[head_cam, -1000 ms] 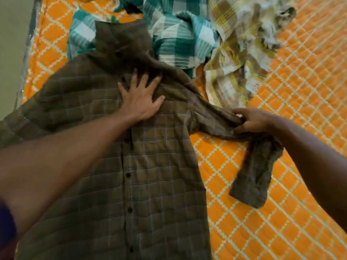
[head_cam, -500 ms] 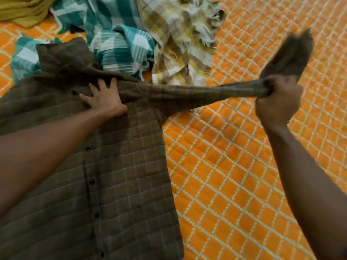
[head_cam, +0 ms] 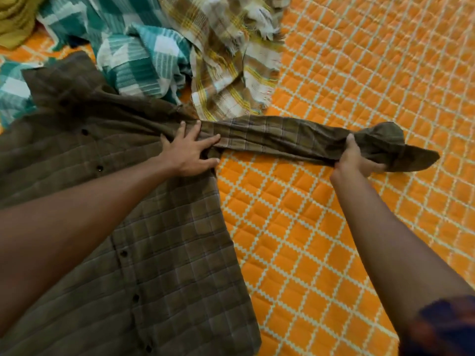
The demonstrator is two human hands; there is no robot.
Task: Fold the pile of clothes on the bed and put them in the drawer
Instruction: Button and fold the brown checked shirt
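Note:
A brown checked button shirt [head_cam: 164, 242] lies front up on the orange quilted bed cover [head_cam: 321, 240]. Its right sleeve [head_cam: 277, 137] is stretched out flat to the right. My left hand [head_cam: 190, 152] presses flat, fingers spread, on the shirt's shoulder where the sleeve starts. My right hand [head_cam: 356, 158] grips the sleeve near the cuff, which bunches out past my fingers. Beyond the shirt lies the pile: a teal and white checked cloth [head_cam: 144, 62] and a beige and yellow plaid cloth [head_cam: 226, 73].
A mustard yellow cloth [head_cam: 15, 19] sits at the top left corner. The orange cover stretches bare to the right and in front of the sleeve. No drawer is in view.
My right hand pulled the sleeve out to the right and lowered it from mid-air onto the cover. My left hand slid from the collar area to the shoulder seam.

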